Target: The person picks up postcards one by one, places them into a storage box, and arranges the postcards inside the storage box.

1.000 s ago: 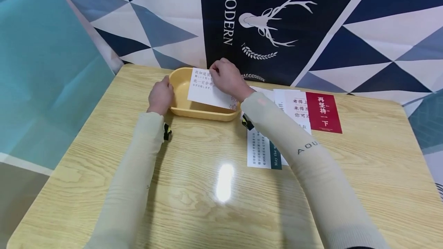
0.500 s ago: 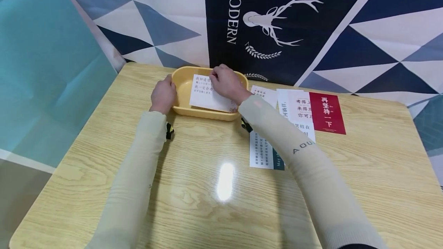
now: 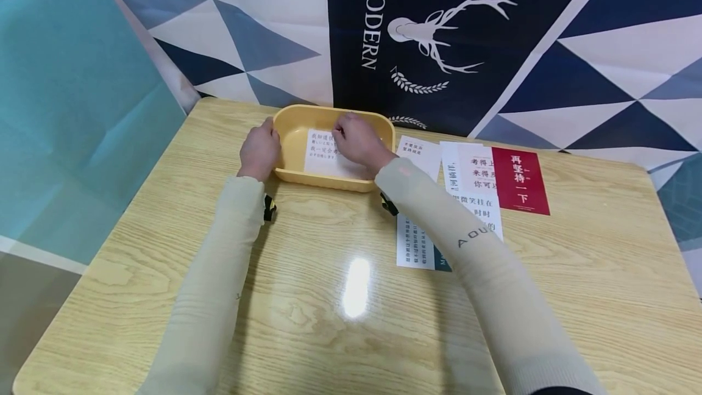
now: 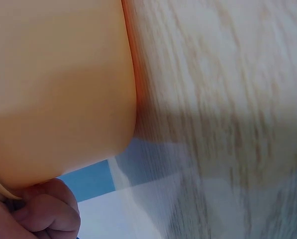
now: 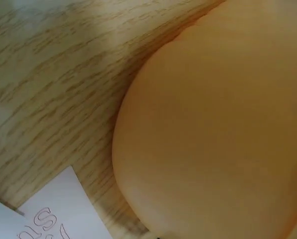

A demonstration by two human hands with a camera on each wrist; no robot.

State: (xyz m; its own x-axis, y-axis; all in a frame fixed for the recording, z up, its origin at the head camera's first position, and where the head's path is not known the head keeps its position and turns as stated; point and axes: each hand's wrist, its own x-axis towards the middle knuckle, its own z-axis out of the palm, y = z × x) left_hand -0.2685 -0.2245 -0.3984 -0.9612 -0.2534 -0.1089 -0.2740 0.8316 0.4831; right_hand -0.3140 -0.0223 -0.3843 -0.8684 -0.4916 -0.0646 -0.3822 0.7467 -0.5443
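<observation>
A yellow plastic basin (image 3: 296,116) stands at the back of the table. My left hand (image 3: 259,150) grips the rim at its left end; in the left wrist view, curled fingers (image 4: 53,211) show at the rim beside the basin's outer wall (image 4: 63,89). Inside the basin is a white card (image 3: 323,163) with printed characters. My right hand (image 3: 359,142) reaches over the right part of the basin and pinches this card, its fingertips hidden behind the hand. The right wrist view shows only the basin's outer wall (image 5: 213,119), the table and loose cards, not the hand.
Several printed cards overlap right of the basin: a red one (image 3: 521,181), a white one (image 3: 419,154), and others partly under the right sleeve (image 3: 460,242). A patterned cloth (image 3: 274,29) hangs right behind the table (image 3: 307,273).
My right hand has lowered the white card deeper into the basin, so it sits below the rim. My left hand keeps its grip on the rim. The view has shifted slightly.
</observation>
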